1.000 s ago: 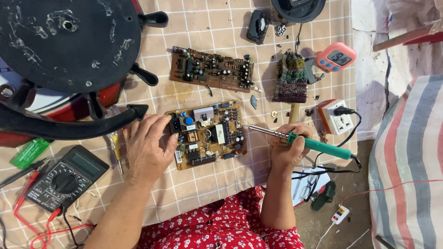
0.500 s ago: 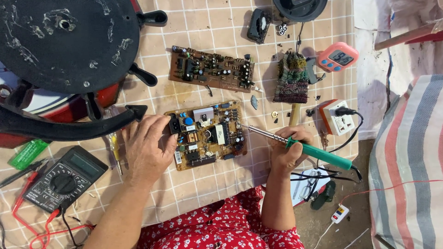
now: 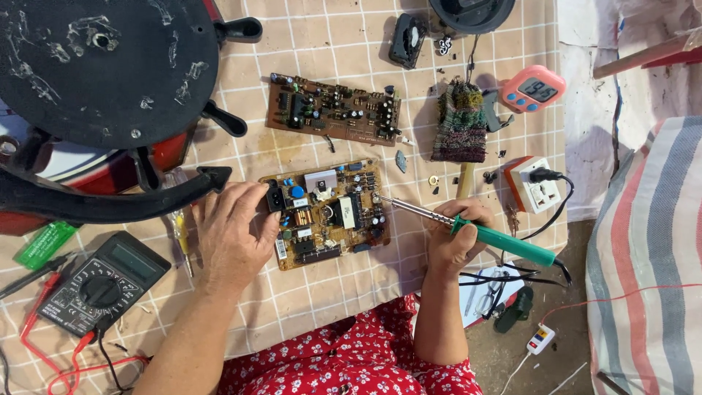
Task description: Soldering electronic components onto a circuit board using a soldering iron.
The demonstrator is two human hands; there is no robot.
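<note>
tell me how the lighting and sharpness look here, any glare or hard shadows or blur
Head view: bright, even daylight, sharp across the frame; the circuit board under the left hand reads clearly, as does the soldering iron in the right hand. Short, fairly crisp shadows fall beside the knitted cloth and the hands. Faint sheen on the black round base; the pale floor at upper right looks washed out. No motion blur.

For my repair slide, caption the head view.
Left hand steadies a circuit board; right hand holds a green-handled soldering iron.
</note>
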